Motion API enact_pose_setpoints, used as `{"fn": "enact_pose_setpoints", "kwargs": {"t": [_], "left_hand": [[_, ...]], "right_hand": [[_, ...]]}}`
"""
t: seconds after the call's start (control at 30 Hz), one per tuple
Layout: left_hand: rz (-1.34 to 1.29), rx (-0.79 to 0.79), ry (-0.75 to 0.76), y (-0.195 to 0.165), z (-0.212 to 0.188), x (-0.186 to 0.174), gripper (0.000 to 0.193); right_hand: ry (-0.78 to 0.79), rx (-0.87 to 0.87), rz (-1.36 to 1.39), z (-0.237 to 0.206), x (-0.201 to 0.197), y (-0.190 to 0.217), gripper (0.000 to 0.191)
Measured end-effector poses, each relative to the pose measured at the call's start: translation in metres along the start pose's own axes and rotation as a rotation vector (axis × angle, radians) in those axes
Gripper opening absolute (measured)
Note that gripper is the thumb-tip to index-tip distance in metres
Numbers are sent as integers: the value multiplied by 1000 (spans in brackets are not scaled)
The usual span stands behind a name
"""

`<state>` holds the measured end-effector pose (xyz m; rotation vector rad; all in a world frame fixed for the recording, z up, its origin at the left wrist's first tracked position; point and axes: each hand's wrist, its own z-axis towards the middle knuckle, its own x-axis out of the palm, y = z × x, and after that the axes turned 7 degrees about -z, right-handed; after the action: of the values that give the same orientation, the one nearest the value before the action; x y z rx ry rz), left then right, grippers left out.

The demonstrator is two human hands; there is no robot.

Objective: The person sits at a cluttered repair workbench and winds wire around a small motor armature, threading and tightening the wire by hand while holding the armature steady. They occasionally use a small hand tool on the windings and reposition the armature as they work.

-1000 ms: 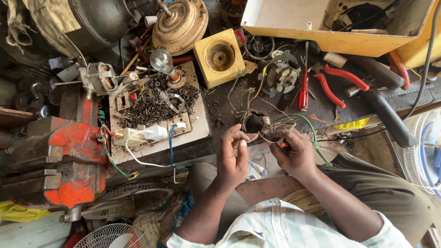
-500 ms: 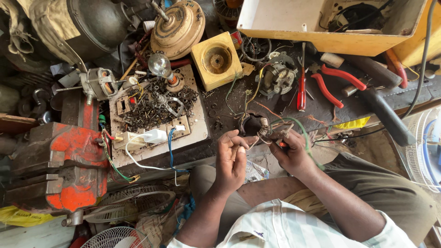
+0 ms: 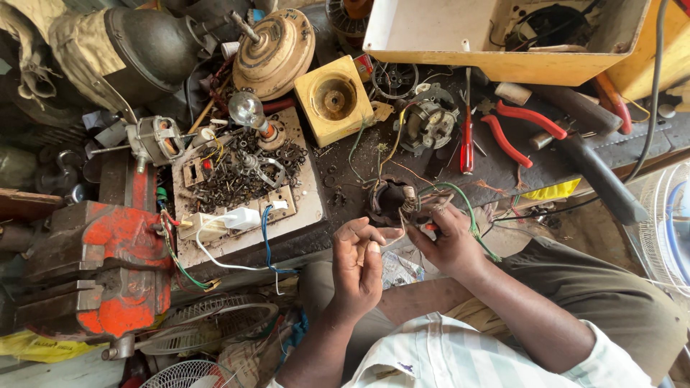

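What is pinched between the fingertips of the left hand [image 3: 359, 262] is too small to be made out, and whether anything is held there cannot be told. The lower part of the dark motor winding [image 3: 388, 200] is covered by the right hand [image 3: 449, 241], and the tool with an orange tip under that palm is largely hidden. The yellow box [image 3: 503, 68] is cut off by the top edge, its contents lost in shadow. The white fan guard [image 3: 665, 230] is cropped at the right edge, a second guard [image 3: 190, 373] at the bottom. The heap of small metal parts [image 3: 237, 176] on the desk [image 3: 345, 165] cannot be told apart
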<state>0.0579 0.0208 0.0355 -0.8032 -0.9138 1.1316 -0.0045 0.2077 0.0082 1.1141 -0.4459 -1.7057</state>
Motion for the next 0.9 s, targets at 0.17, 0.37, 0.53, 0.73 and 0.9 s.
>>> {"fn": "enact_pose_setpoints", "kwargs": {"t": [0.17, 0.37, 0.53, 0.73, 0.9], "left_hand": [[-12, 27, 21, 1, -5, -1, 45], [-37, -28, 16, -1, -10, -4, 44], [-67, 31, 31, -3, -9, -1, 43], [-60, 18, 21, -6, -11, 0, 42], [-86, 7, 16, -7, -12, 2, 40]], "right_hand": [[-26, -31, 10, 3, 2, -7, 27], [30, -13, 32, -1, -2, -5, 26], [-8, -29, 31, 4, 0, -3, 23], [-2, 10, -80, 5, -4, 4, 23], [-4, -34, 20, 6, -5, 6, 20]]}}
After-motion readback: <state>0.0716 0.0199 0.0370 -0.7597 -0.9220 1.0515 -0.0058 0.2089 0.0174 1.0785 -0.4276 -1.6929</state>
